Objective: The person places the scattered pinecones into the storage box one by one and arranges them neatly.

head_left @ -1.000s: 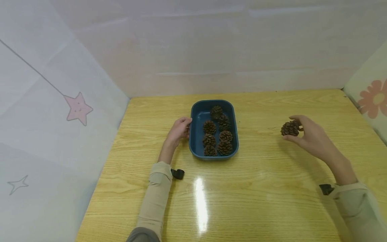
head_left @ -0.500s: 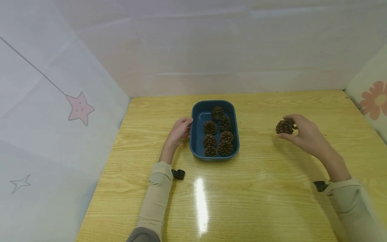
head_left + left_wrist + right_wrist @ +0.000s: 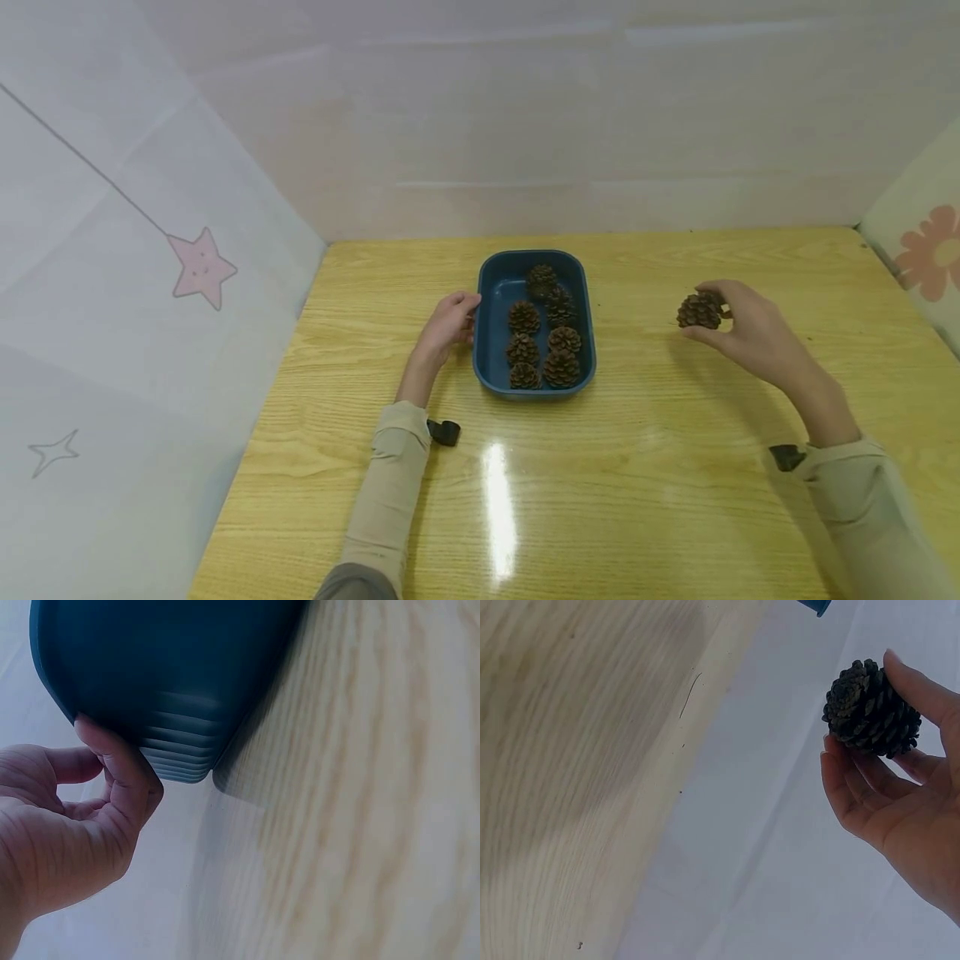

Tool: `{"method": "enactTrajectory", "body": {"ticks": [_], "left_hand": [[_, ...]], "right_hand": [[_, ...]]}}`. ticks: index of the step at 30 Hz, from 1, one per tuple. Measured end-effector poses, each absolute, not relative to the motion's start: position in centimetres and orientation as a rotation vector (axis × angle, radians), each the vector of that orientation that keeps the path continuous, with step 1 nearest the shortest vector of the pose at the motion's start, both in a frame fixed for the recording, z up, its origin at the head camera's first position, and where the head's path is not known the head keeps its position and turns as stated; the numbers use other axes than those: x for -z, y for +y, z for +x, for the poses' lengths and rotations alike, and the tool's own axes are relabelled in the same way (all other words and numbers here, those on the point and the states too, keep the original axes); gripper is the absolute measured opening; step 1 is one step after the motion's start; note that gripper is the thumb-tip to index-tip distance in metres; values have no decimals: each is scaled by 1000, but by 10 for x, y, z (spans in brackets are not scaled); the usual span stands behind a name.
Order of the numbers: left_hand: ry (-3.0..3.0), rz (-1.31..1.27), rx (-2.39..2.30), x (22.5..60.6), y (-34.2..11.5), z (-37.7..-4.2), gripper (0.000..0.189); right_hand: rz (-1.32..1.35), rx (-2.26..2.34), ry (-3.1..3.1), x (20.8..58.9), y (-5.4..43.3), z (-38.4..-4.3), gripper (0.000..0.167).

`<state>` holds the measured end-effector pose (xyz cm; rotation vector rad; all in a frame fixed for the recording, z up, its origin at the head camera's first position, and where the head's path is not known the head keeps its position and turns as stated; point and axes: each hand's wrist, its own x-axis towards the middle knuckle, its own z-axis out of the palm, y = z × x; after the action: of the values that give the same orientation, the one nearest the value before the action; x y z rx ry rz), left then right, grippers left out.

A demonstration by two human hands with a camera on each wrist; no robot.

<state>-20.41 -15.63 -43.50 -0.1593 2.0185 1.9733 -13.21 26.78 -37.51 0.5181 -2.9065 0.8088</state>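
Between the thumb and fingers of my right hand (image 3: 753, 329) is a brown pine cone (image 3: 699, 311), held above the table to the right of the tray. The right wrist view shows the pine cone (image 3: 870, 711) gripped from its side, scales spread. My left hand (image 3: 444, 327) holds the left side of a dark blue plastic tray (image 3: 477, 333) at its rim. Bent fingers (image 3: 127, 772) lie against the tray's outer wall (image 3: 180, 735) in the left wrist view. Inside the tray several pine cones (image 3: 522, 317) lie in two rough columns.
The tray stands on a yellow wood-grain table (image 3: 637, 500). White sheeting (image 3: 487, 125) rises behind the table and on both sides. A pink star (image 3: 204, 267) is printed on the left side.
My right hand has moved left, toward the tray, with the pine cone in its grip. My left hand stays on the tray's side, and the pine cones inside keep their places.
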Motion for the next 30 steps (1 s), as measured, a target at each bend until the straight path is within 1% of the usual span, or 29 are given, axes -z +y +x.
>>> {"method": "enactTrajectory", "body": {"ticks": [8,15,21,30], "left_hand": [[2026,-152,-1973,435,-156,-204,26],[2024,-168,-1975,433,-156,-202,25],[2018,-164,-1982,432,-155,-202,23],[2024,-171,-1977,432,-155,-202,24]], "right_hand": [[500,-828,-2915,372,263,-136,69],[552,-830,-2886,372,257,-138,69],[548,-844,-2891,371,253,-140,68],[548,-871,-2906,366,244,-143,67]]}}
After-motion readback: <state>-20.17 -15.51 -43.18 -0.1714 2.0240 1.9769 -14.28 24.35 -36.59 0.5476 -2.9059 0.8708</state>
